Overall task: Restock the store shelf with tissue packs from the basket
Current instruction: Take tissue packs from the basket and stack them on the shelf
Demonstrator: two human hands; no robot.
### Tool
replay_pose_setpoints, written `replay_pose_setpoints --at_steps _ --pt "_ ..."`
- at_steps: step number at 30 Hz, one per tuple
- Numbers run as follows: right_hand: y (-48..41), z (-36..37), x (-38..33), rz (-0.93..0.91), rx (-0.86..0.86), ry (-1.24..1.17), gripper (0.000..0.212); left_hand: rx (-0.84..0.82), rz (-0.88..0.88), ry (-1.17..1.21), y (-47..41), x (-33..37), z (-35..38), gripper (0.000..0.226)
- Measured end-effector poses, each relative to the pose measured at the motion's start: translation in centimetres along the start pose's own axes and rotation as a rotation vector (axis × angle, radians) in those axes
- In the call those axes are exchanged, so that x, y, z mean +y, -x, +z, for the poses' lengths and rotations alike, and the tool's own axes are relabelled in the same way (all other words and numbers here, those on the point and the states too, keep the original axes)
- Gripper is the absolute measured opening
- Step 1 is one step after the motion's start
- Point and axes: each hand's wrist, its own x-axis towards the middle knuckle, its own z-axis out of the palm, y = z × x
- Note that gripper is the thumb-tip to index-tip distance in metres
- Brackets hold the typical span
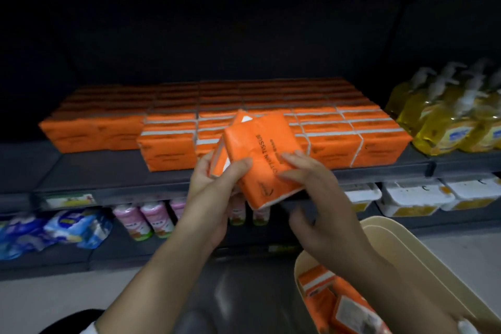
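Observation:
An orange tissue pack [260, 149] is held tilted in front of the dark shelf [113, 171], with a second orange pack [221, 161] tucked behind it on the left. My left hand [217, 187] grips both packs from the left, thumb across the front. My right hand [306, 187] touches the front pack's lower right side with fairly straight fingers. Rows of orange packs [325, 133] fill the shelf behind. The beige basket [401, 249] at the lower right holds several more orange packs [339, 304].
Yellow soap pump bottles [447, 116] stand to the right of the tissue rows. The shelf below carries blue pouches [67, 228], pink bottles [146, 219] and white tubs [412, 198]. Bare shelf board lies in front of the left tissue rows.

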Motion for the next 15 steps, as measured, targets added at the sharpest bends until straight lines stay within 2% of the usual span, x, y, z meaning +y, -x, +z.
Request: replay_pose_setpoints --at_steps 3,5,7,10,15 --pt "-2.7 0.2 -1.2 0.108 0.108 -0.190 0.041 0.059 0.145 -0.069 -0.4 2.2 -1.5 0.055" --pt "-4.5 0.7 -1.9 0.188 0.108 -0.308 0.040 0.079 0.202 -0.144 -0.5 3.4 -2.8 0.062" --pt "-6.4 1.4 -2.5 0.280 0.070 -0.373 0.039 0.110 0.240 -0.171 -0.6 4.2 -4.0 0.065" --pt "-9.0 2.9 -3.6 0.370 -0.021 -0.481 0.044 0.129 0.269 -0.084 -0.7 5.3 -5.4 0.070" --pt "-12.0 5.7 -5.4 0.357 -0.157 -0.518 0.031 0.206 0.305 0.038 -1.1 6.8 -7.7 0.066"
